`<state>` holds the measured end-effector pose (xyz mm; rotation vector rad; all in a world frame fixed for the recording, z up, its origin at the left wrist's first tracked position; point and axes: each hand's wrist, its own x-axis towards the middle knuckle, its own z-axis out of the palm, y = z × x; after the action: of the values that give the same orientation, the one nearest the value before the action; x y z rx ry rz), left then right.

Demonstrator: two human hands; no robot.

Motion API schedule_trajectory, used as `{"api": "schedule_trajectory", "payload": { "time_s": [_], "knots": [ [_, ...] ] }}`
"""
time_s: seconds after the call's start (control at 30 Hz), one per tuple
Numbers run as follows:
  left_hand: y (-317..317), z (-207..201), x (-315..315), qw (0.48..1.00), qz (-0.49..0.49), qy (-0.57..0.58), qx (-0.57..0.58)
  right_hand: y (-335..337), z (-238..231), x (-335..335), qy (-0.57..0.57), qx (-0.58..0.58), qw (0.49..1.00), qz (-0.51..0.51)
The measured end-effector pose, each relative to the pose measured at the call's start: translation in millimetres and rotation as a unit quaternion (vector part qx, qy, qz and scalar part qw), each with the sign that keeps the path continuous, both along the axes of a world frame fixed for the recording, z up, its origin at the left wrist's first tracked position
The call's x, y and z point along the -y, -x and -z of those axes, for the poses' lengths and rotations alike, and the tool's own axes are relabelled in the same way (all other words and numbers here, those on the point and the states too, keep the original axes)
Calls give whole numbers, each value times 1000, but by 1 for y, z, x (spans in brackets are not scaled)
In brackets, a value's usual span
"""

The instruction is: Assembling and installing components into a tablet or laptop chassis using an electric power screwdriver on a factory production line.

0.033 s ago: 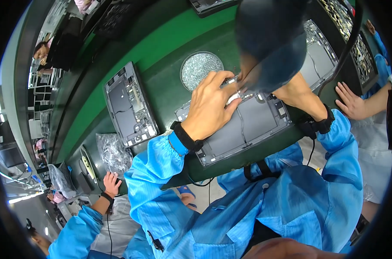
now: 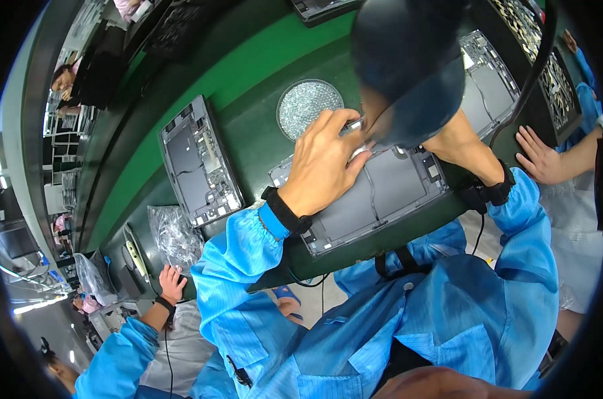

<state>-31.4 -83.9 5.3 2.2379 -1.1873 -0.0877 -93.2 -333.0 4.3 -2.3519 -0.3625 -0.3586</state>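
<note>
The left hand (image 2: pixel 321 159) has its thumb and fingers bent toward each other, with only a small gap showing, at the far edge of a gray computer (image 2: pixel 345 213). A bit of something shiny shows by the thumb, but I cannot tell if it is pinched or just touched. The right hand (image 2: pixel 456 143) has its fingers hidden by a big dark thing (image 2: pixel 408 73) hanging over the far edge, so I cannot tell if that hand is open, closed or holding something. The computer has its insides showing and lies tilted a little on the green table (image 2: pixel 255 120), right in front of the person. The left hand reaches up and to the right across the computer's left part, with the back of the hand up and a black band (image 2: pixel 287 211) on its wrist. The right hand comes in from the right side and points up and to the left, with a dark band (image 2: pixel 499 186) on its wrist too. Just past the left hand sits a round dish (image 2: pixel 279 113) full of tiny shiny bits.
</note>
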Motion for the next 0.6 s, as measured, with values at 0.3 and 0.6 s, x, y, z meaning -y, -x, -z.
{"api": "schedule_trajectory", "payload": {
  "time_s": [0.3,0.6],
  "knots": [
    [-6,11,-6,994,59,-65,60,-9,5,2,2,4,1000,-23],
    [-4,-8,3,988,77,-122,62,-7,1,2,30,-9,999,-19]
  ]
}}
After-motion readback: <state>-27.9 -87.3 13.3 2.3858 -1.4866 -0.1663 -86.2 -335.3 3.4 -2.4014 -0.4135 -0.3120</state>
